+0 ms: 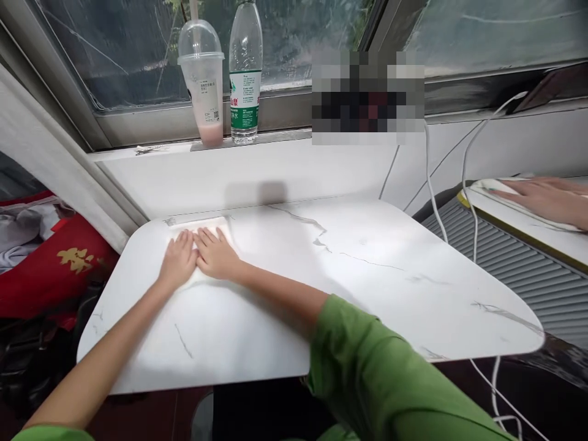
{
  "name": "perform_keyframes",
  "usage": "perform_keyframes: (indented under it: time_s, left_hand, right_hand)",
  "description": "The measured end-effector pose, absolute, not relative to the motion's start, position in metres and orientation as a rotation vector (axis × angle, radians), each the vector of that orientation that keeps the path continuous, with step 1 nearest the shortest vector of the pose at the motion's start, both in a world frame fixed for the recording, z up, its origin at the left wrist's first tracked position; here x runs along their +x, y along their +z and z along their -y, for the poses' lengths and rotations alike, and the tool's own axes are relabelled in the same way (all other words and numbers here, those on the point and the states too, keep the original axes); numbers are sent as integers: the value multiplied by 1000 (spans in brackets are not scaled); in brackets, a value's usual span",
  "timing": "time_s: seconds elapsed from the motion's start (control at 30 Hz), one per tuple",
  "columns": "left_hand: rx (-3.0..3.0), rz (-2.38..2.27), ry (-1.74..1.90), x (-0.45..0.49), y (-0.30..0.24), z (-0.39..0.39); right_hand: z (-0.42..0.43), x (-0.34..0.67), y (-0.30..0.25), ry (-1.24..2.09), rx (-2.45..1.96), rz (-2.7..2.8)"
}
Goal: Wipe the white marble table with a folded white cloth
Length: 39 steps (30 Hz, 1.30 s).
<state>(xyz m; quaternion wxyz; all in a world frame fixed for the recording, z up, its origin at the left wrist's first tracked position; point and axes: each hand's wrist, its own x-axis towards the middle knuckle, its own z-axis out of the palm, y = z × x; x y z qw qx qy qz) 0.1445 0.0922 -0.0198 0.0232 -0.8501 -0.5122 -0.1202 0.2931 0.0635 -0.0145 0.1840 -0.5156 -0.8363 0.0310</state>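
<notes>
Head view, looking down: a white marble-patterned surface beneath a window. Near its back left corner, a white cloth, directly under two bare hands. Left hand on the cloth's left part, right hand on its right, side by side and equally near. Fingers of both straight, only slightly parted, laid flat from above, curled round nothing. Far edge of the cloth just beyond the fingertips, roughly parallel to the wall; long axis impossible to tell beneath the hands. On the windowsill, a dome-lidded plastic cup of pink drink, just beside a green-labelled water bottle. At far right, another person's hand on a pale cloth.
</notes>
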Motion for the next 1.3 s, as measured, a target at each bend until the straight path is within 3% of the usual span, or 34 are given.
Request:
perform_keyframes:
  time_s: [0.23, 0.43, 0.67, 1.03, 1.3]
  left_hand:
    - [-2712, 1475, -344, 243, -25, 11]
    - [-2801, 1426, -207, 310, -15, 40]
    - [-2802, 1481, -74, 363, -4, -14]
    - [-2668, 1500, -558, 431, -17, -129]
    - [-2640, 1449, -606, 440, -27, -144]
  right_hand:
    - [44, 385, -19, 81, -1550, 2354]
    - [75, 450, -24, 75, -1624, 2313]
    - [13, 494, -24, 121, -1634, 2264]
    - [-105, 554, -28, 43, -1674, 2145]
    - [-122, 566, -36, 17, -1604, 2123]
